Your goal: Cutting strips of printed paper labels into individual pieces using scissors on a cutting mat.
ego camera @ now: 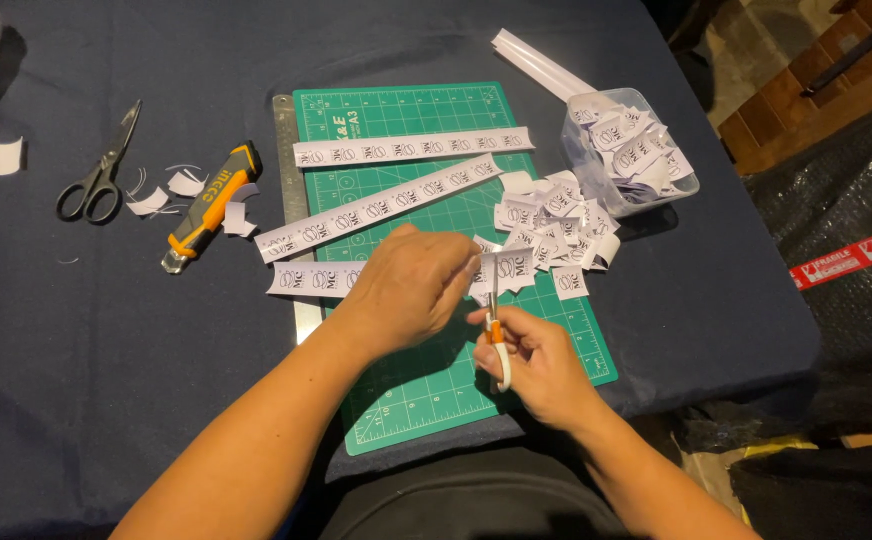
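Observation:
My right hand (pixel 536 365) grips small scissors (pixel 496 325) with white and orange handles, blades pointing up over the green cutting mat (pixel 426 390). My left hand (pixel 416 285) holds a white printed paper strip (pixel 311 279) at its right end, right by the blades. Two more printed strips (pixel 414 147) (pixel 376 208) lie across the mat above my hands. A heap of small cut paper labels (pixel 556 225) sits just right of the blades.
A clear plastic tub (pixel 646 150) full of cut labels stands at the mat's upper right. A metal ruler (pixel 291 190) lies along the mat's left edge. An orange utility knife (pixel 211 205), black scissors (pixel 101 170) and paper scraps (pixel 156 197) lie to the left on the dark cloth.

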